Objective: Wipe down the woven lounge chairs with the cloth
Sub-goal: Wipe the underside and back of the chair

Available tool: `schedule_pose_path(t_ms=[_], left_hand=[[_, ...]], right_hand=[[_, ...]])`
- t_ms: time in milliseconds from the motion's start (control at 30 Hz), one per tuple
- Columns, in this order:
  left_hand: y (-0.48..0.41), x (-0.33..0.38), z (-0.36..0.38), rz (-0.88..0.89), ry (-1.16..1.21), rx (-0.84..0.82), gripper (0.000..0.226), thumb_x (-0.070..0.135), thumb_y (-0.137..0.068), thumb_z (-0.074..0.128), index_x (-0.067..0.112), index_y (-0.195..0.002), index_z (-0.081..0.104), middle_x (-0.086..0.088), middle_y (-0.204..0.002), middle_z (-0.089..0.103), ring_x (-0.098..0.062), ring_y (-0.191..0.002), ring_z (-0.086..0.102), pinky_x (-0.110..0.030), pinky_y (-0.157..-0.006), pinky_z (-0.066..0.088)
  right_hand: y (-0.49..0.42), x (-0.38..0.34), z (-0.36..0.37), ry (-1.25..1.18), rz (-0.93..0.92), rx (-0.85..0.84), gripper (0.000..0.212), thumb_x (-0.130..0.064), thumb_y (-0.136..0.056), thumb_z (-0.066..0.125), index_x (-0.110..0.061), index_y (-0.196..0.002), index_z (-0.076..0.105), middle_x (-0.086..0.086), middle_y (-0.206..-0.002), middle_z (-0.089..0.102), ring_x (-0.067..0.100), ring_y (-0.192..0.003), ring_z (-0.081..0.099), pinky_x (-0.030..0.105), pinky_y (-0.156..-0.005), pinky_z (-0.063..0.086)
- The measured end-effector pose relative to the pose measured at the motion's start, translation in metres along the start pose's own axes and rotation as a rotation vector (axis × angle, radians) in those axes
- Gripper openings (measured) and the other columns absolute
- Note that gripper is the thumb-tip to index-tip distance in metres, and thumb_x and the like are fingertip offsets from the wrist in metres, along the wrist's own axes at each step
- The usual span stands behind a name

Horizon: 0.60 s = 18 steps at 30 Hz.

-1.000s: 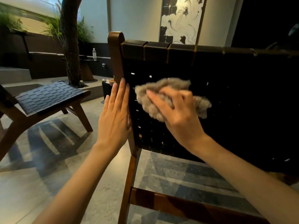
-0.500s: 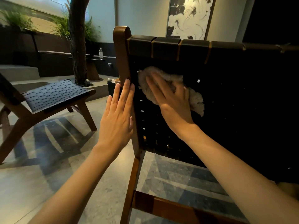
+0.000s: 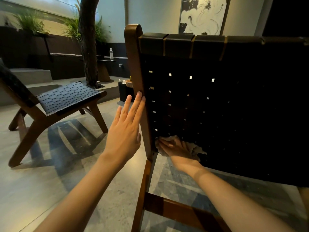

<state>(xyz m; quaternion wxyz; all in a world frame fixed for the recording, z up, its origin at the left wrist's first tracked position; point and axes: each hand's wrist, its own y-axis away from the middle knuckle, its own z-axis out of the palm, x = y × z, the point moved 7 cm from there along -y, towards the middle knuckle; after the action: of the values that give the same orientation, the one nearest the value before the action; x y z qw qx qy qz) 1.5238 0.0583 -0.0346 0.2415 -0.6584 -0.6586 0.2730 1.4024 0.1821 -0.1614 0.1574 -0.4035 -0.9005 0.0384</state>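
Near woven chair back: the wiping stroke had run from top corner down to the lower left edge, one column likely done. Right hand pressed flat, pinning the cloth against the weave. Left hand stayed open, bracing the wooden frame. Second chair untouched.

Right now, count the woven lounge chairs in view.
2. One woven chair stands close in front, its back under the cloth; a second chair sits to the left. Others may be out of frame.
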Motion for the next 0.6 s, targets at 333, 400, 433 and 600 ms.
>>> schedule_pose_path(t_ms=[333, 400, 433, 600], left_hand=[[0.001, -0.007, -0.018, 0.017, -0.035, -0.020, 0.099, 0.006, -0.088, 0.057, 0.028, -0.144, -0.021, 0.009, -0.151, -0.030, -0.018, -0.138, -0.031, -0.042, -0.111, -0.010], [-0.001, -0.008, -0.019, -0.004, -0.047, -0.026, 0.099, 0.007, -0.089, 0.056, 0.028, -0.143, -0.024, 0.009, -0.148, -0.034, -0.016, -0.135, -0.035, -0.041, -0.110, -0.011], [-0.002, -0.009, -0.018, -0.013, -0.047, -0.032, 0.099, 0.008, -0.090, 0.055, 0.028, -0.142, -0.026, 0.010, -0.148, -0.036, -0.016, -0.135, -0.036, -0.041, -0.110, -0.012], [-0.002, -0.015, -0.016, -0.016, 0.028, -0.085, 0.103, 0.014, -0.090, 0.057, 0.032, -0.139, -0.032, 0.014, -0.143, -0.044, -0.010, -0.131, -0.042, -0.035, -0.107, -0.018]], right_hand=[[0.069, -0.009, -0.155, -0.243, -0.107, 0.714, 0.055, -0.006, -0.087, 0.059, -0.007, -0.140, 0.044, 0.010, -0.136, 0.054, 0.029, -0.114, 0.048, 0.032, -0.094, 0.043], [0.082, -0.006, -0.201, -0.304, -0.034, 1.030, 0.048, -0.015, -0.090, 0.047, -0.001, -0.137, 0.047, 0.014, -0.134, 0.055, 0.025, -0.108, 0.040, 0.024, -0.090, 0.038], [0.078, -0.007, -0.217, -0.321, 0.019, 1.087, 0.049, -0.018, -0.092, 0.041, 0.000, -0.136, 0.047, 0.015, -0.133, 0.055, 0.025, -0.109, 0.037, 0.024, -0.091, 0.037], [0.014, -0.033, -0.240, -0.374, 0.127, 0.976, 0.044, -0.006, -0.095, 0.041, 0.001, -0.137, 0.044, 0.019, -0.131, 0.054, 0.040, -0.126, 0.041, 0.043, -0.107, 0.034]])
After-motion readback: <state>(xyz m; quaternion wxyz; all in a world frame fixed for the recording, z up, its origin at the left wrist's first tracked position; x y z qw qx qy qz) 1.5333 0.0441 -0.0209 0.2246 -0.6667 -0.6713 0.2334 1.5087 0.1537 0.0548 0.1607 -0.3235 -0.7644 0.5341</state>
